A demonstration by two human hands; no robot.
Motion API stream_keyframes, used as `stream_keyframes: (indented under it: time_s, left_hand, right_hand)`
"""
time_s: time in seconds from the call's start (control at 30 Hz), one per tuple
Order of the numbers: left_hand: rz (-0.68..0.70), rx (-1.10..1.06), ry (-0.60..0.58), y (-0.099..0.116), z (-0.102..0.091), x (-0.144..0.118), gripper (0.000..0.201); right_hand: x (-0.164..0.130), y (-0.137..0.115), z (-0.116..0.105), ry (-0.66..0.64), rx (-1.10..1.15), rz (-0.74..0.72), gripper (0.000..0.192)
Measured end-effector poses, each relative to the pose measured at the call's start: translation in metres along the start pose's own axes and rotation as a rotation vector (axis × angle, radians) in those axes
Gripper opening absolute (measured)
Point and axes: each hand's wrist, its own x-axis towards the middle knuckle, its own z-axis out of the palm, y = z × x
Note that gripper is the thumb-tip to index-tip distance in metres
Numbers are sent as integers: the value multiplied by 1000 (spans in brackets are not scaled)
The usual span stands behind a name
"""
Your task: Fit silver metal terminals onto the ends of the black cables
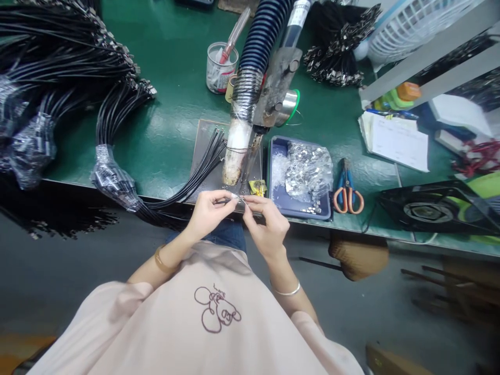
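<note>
Left hand (207,214): thumb and forefinger are pinching narrowly on a black cable (223,201) near its end, sitting between eight and nine o'clock of the spot where both hands are meeting.
Right hand (272,225): coming in from four o'clock, its fingertips are closing narrowly around a tiny piece at the cable's end; I cannot tell what it is.
Black cable: its tip is resting between both sets of fingertips, at the bench's near edge.
Cable bundle (112,171): wrapped in clear plastic, it is lying at nine o'clock, its loose ends fanning out at eleven over a flat board (200,136).
Hose (265,36): it is pointing its taped, pale end down from twelve o'clock.
Yellow packet (257,188): it is lying just beside the right fingertips, at two o'clock.
Blue tray (275,204): at two o'clock, it is holding bagged small metal parts (308,169).
Cutters (347,190): their orange handles are facing the wearer, at three o'clock.
Wire spool (288,108): it is standing at one o'clock, beside a metal bracket (278,83).
Cup (215,78): farther off at twelve, it is holding a red-tipped tool (234,37).
</note>
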Motion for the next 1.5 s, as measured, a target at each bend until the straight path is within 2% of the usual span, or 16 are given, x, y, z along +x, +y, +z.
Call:
stream_keyframes:
  time_s: [0.2,0.47,0.73,1.1,1.23,1.33,1.37,1.43,1.5]
  left_hand:
    - [27,55,64,2,3,3,15]
    - [62,129,85,6,2,1,15]
    - [8,174,44,4,1,0,17]
    - [-49,131,41,4,1,2,23]
    - [-93,52,-78,2,-2,0,25]
    - [-176,28,-286,-4,-5,-7,22]
    - [-183,65,-371,-6,-7,-10,19]
    - [-139,205,-525,-12,-10,-16,13]
    - [-48,335,-576,-17,-12,-22,10]
  right_hand:
    - [4,4,2,-14,64,68,17]
    - [9,3,1,-34,52,87,15]
    - [5,4,-4,-69,63,102,17]
    - [7,4,-2,-69,71,90,15]
    - [7,2,-10,-114,92,128,13]
    - [2,1,-26,-124,66,252,10]
    - [0,1,-32,-72,34,286,10]
    - [-2,2,-46,123,-62,320,15]
    - [-2,8,-61,302,-165,340,20]
